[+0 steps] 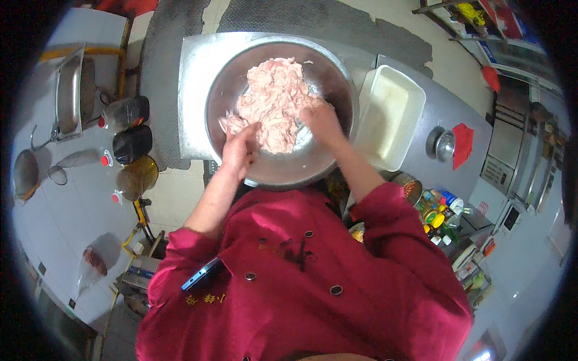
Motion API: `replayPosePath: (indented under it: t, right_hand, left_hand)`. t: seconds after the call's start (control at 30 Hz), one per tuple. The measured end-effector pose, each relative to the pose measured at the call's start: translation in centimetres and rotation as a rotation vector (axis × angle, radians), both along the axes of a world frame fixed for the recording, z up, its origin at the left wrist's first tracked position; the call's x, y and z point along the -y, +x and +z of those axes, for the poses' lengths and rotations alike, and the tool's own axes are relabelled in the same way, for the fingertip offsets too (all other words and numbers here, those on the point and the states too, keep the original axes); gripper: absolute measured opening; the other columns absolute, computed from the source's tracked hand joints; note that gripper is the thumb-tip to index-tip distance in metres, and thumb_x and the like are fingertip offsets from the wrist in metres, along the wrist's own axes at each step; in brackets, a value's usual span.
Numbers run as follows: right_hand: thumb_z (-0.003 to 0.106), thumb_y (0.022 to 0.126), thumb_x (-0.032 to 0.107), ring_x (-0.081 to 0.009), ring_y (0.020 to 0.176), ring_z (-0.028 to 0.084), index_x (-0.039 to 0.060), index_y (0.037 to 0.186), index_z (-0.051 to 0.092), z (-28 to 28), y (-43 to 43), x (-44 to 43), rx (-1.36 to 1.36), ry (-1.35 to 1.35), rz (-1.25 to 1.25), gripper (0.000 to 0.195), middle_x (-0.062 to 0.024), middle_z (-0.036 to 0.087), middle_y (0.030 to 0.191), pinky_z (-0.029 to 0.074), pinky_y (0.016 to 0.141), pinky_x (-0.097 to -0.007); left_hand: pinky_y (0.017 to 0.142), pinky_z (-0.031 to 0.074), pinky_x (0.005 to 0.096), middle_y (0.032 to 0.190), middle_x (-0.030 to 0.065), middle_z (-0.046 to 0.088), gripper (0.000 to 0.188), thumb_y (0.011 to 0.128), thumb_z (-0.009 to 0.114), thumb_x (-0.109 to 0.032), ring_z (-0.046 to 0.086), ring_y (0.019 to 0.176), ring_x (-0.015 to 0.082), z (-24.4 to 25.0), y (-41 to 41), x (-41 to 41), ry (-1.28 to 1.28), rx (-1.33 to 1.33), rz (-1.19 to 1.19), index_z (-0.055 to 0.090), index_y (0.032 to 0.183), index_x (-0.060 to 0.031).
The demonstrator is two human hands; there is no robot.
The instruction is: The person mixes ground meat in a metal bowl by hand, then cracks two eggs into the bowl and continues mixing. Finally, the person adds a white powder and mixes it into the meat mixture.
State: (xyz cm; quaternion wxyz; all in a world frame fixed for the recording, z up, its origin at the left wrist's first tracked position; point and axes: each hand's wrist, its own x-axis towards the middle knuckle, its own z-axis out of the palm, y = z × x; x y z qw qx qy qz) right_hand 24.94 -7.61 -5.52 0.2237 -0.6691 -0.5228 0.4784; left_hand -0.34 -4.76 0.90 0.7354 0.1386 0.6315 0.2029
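Observation:
A large round stainless-steel basin (pixel 282 173) stands before me with a heap of pale pink raw meat (pixel 273 97) in it. The meat lies in soft, stringy pieces that cling together. My left hand (pixel 239 149) reaches over the near left rim and grips meat at the heap's left edge, thumb on top. At the right side of the heap, my right hand (pixel 323 119) has its bent fingers around some meat; its fingertips are partly hidden. Bare, wet-looking metal shows around the heap.
Right of the basin is a white rectangular tub (pixel 390 122) on a metal worktop (pixel 433 99). Further right are a small metal bowl (pixel 445 145) and a red cloth or bag (pixel 463 146). Several bottles and jars (pixel 438 214) crowd the near right. Large plastic jugs (pixel 135 178) line the left.

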Motion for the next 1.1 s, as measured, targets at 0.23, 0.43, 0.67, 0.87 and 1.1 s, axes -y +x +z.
replayPosePath:
  t: [0.23, 0.43, 0.67, 0.87, 1.1]
  right_hand:
    - [0.059, 0.105, 0.027, -0.0225, 0.098, 0.068, 0.0020, 0.129, 0.062, -1.9, -5.5, -1.0, -1.274, -0.428, -0.672, 0.035, -0.0111, 0.071, 0.109, 0.054, 0.089, -0.0390]
    - [0.063, 0.097, 0.018, -0.0161, 0.103, 0.065, 0.0013, 0.134, 0.060, 3.2, -2.5, 2.9, -0.179, -0.211, -0.153, 0.040, -0.0090, 0.070, 0.113, 0.052, 0.091, -0.0349]
    - [0.070, 0.089, 0.015, -0.0166, 0.103, 0.065, 0.0023, 0.135, 0.059, 3.6, -5.6, 0.1, -0.620, -0.145, -0.236, 0.049, -0.0091, 0.070, 0.115, 0.053, 0.090, -0.0347]
    - [0.063, 0.093, 0.026, -0.0390, 0.119, 0.063, 0.0058, 0.122, 0.069, 8.4, 0.1, -7.3, -0.064, 0.395, 0.393, 0.036, -0.0183, 0.070, 0.125, 0.048, 0.105, -0.0454]
    - [0.072, 0.095, 0.025, -0.0204, 0.111, 0.065, -0.0031, 0.125, 0.066, -2.5, -3.9, -10.2, 0.125, 0.200, 0.183, 0.041, -0.0142, 0.070, 0.125, 0.051, 0.098, -0.0369]
  left_hand:
    - [0.096, 0.054, 0.0377, 0.135, 0.0175, 0.064, 0.057, 0.097, 0.073, -0.031, 0.064, 0.120, 0.0243, -1.6, 2.4, -3.2, 0.084, 0.265, 0.002, 0.058, 0.137, 0.0072]
    - [0.089, 0.051, 0.0576, 0.121, 0.0070, 0.066, 0.036, 0.097, 0.065, -0.037, 0.060, 0.112, 0.0280, -0.9, 0.7, 2.3, -0.260, -0.015, 0.026, 0.068, 0.128, -0.0192]
    - [0.101, 0.055, 0.0413, 0.129, 0.0143, 0.069, 0.044, 0.097, 0.068, -0.010, 0.069, 0.115, 0.0262, -0.9, 1.7, -0.8, -0.028, 0.446, 0.154, 0.059, 0.139, 0.0011]
    - [0.112, 0.045, 0.0384, 0.141, 0.0128, 0.062, 0.070, 0.090, 0.071, -0.006, 0.059, 0.130, 0.0247, 3.7, -1.8, -3.3, 0.322, 0.258, -0.086, 0.043, 0.154, -0.0016]
    - [0.092, 0.058, 0.0373, 0.147, 0.0171, 0.051, 0.092, 0.094, 0.074, -0.013, 0.061, 0.120, 0.0243, 0.3, 3.4, -4.9, 0.202, 0.142, 0.289, 0.013, 0.163, -0.0084]
